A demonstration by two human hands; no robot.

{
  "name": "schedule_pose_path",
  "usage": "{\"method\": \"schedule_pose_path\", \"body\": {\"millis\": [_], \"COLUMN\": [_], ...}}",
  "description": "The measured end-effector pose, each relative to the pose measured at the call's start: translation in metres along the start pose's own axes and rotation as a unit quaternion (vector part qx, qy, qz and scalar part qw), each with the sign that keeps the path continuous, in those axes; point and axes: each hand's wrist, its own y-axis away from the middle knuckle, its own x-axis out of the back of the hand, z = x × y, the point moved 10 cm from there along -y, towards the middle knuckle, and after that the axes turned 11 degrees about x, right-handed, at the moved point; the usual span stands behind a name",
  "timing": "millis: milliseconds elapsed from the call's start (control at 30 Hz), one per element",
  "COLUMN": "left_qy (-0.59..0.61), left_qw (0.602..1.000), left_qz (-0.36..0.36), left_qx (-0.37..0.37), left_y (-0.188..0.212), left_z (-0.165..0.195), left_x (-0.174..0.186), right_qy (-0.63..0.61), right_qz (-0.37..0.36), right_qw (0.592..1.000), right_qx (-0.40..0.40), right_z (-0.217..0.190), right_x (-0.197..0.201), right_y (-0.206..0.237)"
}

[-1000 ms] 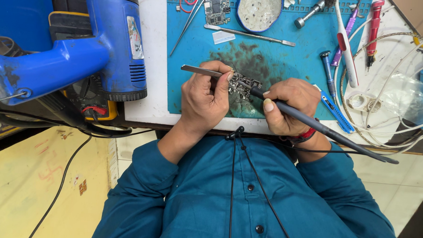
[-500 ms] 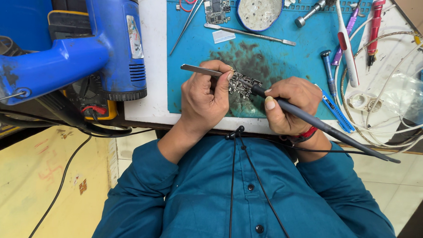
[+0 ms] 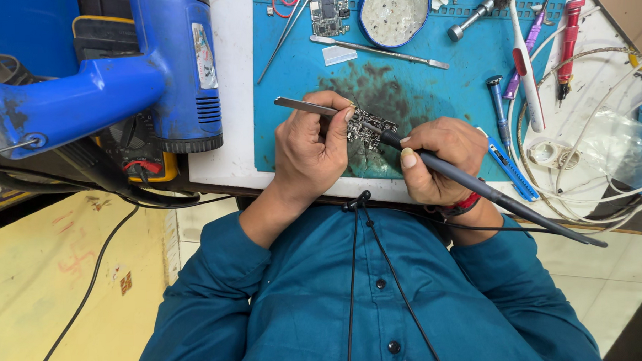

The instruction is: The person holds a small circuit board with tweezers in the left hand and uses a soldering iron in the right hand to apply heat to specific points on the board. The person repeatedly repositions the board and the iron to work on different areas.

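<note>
**Soldering in hand on a small circuit board, tools crowding the mat**

The left hand (image 3: 311, 148) pinches a pair of metal tweezers (image 3: 306, 106), its grip pressed together on them, their tips lying at the small dark circuit board (image 3: 369, 129) in the middle of the blue work mat (image 3: 467, 64). The right hand (image 3: 443, 160) holds a dark soldering iron (image 3: 477, 184) like a pen, fingers closed round the shaft, the tip on the board's near edge.

Judging from this, the work is midway: the iron is on the board and the tweezers steady something there, though the part itself is too small to tell. A second, bare board (image 3: 328, 10) lies untouched at the far edge of the mat, beside a round tin (image 3: 394, 14).

Room is tight. Both wrists rest at the near edge of the surface (image 3: 228, 77). To the left a blue hot-air gun (image 3: 161, 75) stands near the left hand. To the right lie a blue knife (image 3: 510, 166), screwdrivers (image 3: 496, 108) and a tangle of white cable (image 3: 585, 161), close to the iron's shaft. The freest space is the stained stretch of mat just beyond the board, short of a flat metal spudger (image 3: 379, 51).
</note>
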Motion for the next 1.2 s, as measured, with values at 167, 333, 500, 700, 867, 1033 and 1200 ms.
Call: {"method": "schedule_pose_path", "body": {"millis": [167,333,500,700,867,1033,1200], "left_qy": [0.005,0.003,0.002,0.002,0.007,0.006,0.005], "left_qw": [1.000,1.000,1.000,1.000,1.000,1.000,1.000], "left_qz": [-0.001,0.002,0.002,0.001,-0.001,0.001,0.001], "left_qx": [0.005,0.008,0.002,0.005,0.007,0.005,0.005], "left_y": [-0.0002,-0.0003,-0.0001,-0.0005,-0.0009,-0.0012,0.0004], "left_z": [-0.0007,-0.0010,0.0002,0.0001,0.0003,0.0002,0.0002], "left_x": [0.0000,0.0002,0.0003,0.0000,-0.0004,-0.0003,0.0000], "right_qy": [0.002,-0.004,0.001,0.001,0.002,-0.004,-0.001], "right_qz": [-0.001,0.004,0.000,-0.002,0.000,0.000,0.003], "right_qw": [1.000,1.000,1.000,1.000,1.000,1.000,1.000], "right_qx": [0.001,0.004,0.000,0.000,0.000,-0.002,-0.002], "right_z": [-0.0001,-0.0006,-0.0008,-0.0005,-0.0002,0.0003,-0.0005], "right_x": [0.0000,0.0007,0.0002,0.0005,0.0012,0.0008,0.0013], "right_y": [-0.0005,-0.0013,-0.0014,-0.0016,-0.0018,-0.0016,-0.0008]}}
